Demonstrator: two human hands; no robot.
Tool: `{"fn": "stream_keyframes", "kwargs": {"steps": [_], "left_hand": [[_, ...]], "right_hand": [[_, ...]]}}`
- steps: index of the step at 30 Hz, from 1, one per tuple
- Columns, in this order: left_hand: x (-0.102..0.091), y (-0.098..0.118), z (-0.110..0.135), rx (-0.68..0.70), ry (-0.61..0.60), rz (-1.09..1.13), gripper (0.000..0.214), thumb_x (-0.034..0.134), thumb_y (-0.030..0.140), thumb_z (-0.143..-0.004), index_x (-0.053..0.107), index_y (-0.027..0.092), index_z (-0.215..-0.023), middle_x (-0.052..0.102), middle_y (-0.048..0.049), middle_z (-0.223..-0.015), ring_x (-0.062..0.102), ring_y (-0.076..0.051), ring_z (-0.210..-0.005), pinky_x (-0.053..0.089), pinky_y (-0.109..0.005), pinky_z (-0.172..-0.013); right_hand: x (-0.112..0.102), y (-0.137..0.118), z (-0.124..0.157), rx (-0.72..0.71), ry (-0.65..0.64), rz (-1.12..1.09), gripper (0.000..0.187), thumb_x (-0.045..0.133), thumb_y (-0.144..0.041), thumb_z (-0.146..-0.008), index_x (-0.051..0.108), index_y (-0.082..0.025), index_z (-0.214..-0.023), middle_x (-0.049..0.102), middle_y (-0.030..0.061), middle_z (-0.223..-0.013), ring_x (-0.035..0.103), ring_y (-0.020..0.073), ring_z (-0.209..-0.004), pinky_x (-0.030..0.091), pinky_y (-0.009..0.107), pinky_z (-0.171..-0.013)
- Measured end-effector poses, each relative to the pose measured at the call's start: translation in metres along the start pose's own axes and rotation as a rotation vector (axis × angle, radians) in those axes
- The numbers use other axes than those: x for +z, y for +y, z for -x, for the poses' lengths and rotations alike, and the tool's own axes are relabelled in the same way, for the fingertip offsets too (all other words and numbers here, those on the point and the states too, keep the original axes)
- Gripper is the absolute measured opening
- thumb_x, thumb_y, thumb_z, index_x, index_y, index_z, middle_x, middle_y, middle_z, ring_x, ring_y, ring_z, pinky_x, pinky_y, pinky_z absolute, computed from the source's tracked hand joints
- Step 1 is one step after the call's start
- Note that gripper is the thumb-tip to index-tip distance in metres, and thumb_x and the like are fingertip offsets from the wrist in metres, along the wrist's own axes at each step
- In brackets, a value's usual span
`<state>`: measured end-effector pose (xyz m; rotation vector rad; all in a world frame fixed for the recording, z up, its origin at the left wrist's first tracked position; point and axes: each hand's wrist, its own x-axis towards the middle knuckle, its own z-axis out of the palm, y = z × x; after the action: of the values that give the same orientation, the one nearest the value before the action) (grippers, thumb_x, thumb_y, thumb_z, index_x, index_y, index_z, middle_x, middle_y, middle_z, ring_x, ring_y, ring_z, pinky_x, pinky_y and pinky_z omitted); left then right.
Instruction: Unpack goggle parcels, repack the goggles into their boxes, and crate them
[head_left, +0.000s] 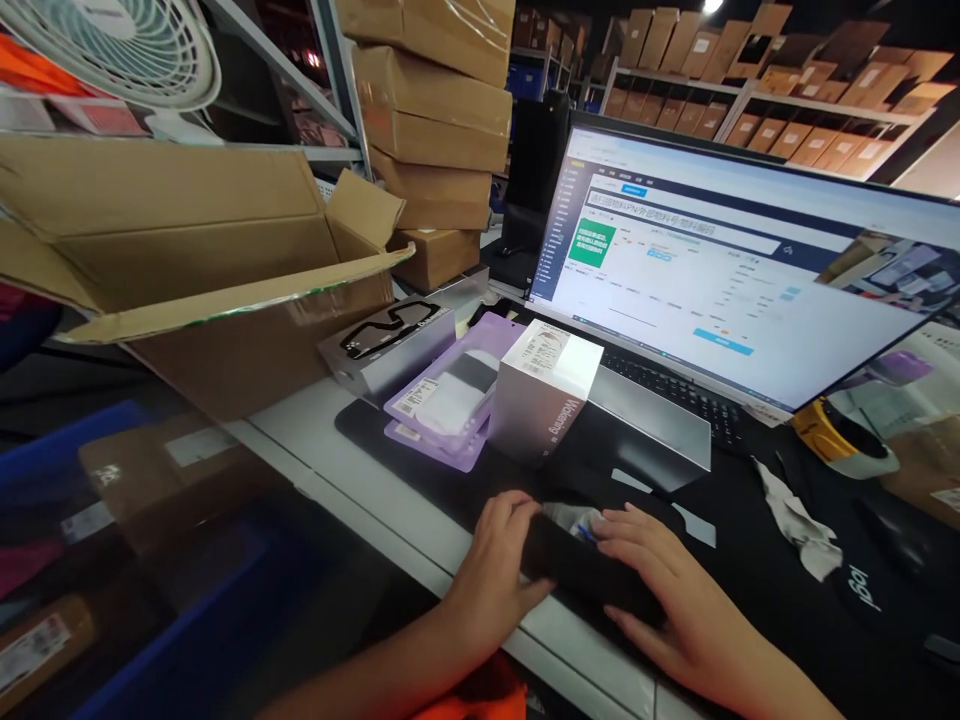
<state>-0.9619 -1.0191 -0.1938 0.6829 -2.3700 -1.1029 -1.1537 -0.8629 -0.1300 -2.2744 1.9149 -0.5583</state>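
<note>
At the table's front edge, my left hand (496, 565) and my right hand (667, 585) grip a black open-topped container (581, 575) from both sides. Whether it is a box or a pouch I cannot tell. Crumpled clear plastic with a bit of blue (576, 520) shows in its top, near my right fingertips. Beyond my hands stands a white-and-silver carton (536, 405) with a label on top. Left of it lie purple flat packs (442, 400). Farther left is a grey box with a goggles picture (390, 340), and a long silver box (652, 415) lies to the right.
A large open cardboard box (247, 340) stands at the left, with stacked cartons (435, 110) behind. A monitor (720, 260) and keyboard (675, 385) are at the back. Crumpled paper (799, 520), a mouse (896, 535) and a yellow tape dispenser (836, 435) lie right. Blue bins (180, 640) are lower left.
</note>
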Motion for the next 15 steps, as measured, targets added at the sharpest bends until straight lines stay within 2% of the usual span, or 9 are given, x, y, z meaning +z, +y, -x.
{"fn": "stream_keyframes", "kwargs": {"steps": [5, 8, 15], "left_hand": [[-0.006, 0.007, -0.007, -0.014, -0.084, -0.121, 0.058, 0.077, 0.011, -0.069, 0.058, 0.018, -0.123, 0.045, -0.0147, -0.146, 0.042, -0.034, -0.137, 0.039, -0.055, -0.115], [-0.012, 0.010, -0.009, 0.000, -0.147, -0.201, 0.060, 0.072, 0.011, -0.072, 0.057, 0.017, -0.130, 0.042, -0.0157, -0.153, 0.039, -0.036, -0.140, 0.035, -0.058, -0.117], [-0.012, 0.005, -0.013, 0.007, -0.297, -0.140, 0.079, 0.070, 0.018, -0.074, 0.042, 0.020, -0.149, 0.020, -0.0180, -0.166, 0.025, -0.037, -0.151, 0.024, -0.061, -0.122]], "right_hand": [[0.003, -0.001, 0.001, -0.043, 0.023, 0.052, 0.044, 0.057, -0.011, -0.088, 0.046, -0.017, -0.130, 0.050, 0.0148, -0.145, 0.039, 0.0248, -0.143, 0.034, 0.056, -0.121], [0.003, -0.003, 0.002, -0.052, 0.002, 0.097, 0.043, 0.056, -0.009, -0.087, 0.046, -0.016, -0.129, 0.048, 0.0155, -0.147, 0.034, 0.0251, -0.147, 0.032, 0.056, -0.121], [0.001, -0.010, 0.001, -0.099, -0.003, 0.208, 0.044, 0.051, -0.005, -0.084, 0.047, -0.013, -0.127, 0.045, 0.0168, -0.153, 0.029, 0.0244, -0.150, 0.017, 0.058, -0.125]]}}
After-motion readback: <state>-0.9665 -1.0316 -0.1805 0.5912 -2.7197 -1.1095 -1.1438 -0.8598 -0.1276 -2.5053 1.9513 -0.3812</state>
